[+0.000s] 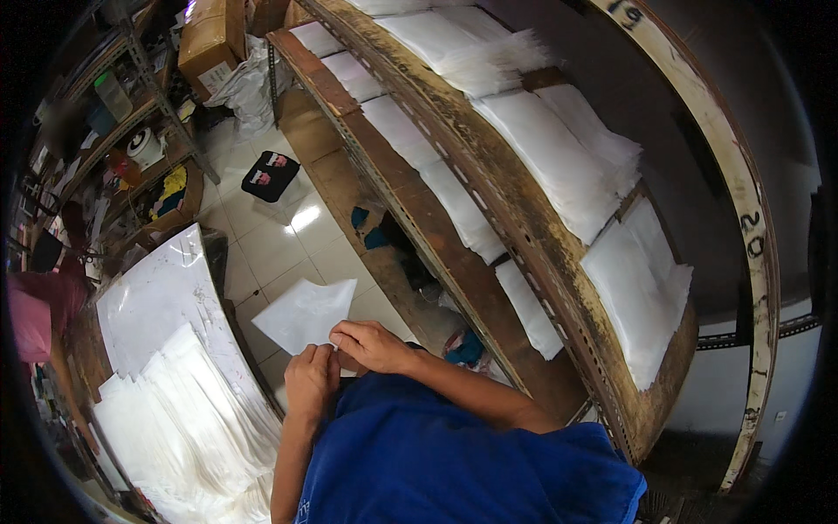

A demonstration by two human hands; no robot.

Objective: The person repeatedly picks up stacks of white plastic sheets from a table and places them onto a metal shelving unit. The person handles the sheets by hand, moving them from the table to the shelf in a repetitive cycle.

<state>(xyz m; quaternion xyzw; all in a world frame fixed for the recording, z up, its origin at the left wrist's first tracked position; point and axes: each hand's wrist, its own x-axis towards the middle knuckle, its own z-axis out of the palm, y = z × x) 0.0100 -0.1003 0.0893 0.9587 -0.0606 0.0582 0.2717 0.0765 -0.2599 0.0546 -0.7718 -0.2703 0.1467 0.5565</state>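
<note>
In front of my body, both hands pinch the near edge of a thin, translucent white plastic sheet (305,313), possibly a flat bag. My left hand (311,381) is closed with thumb and fingertips together at that edge. Right beside it, my right hand (375,345) is closed in a pinch too, the two sets of fingertips almost touching. The rest of the sheet spreads away from me over the tiled floor. A large fanned pile of similar white sheets (188,419) lies on the white-topped table (161,284) to my left.
Metal-framed shelving (489,201) on my right carries several stacks of white sheets (550,157). A black mat (271,176) lies on the floor ahead. Far left are a cluttered rack (131,113), a cardboard box (212,48) and a person in pink (39,314).
</note>
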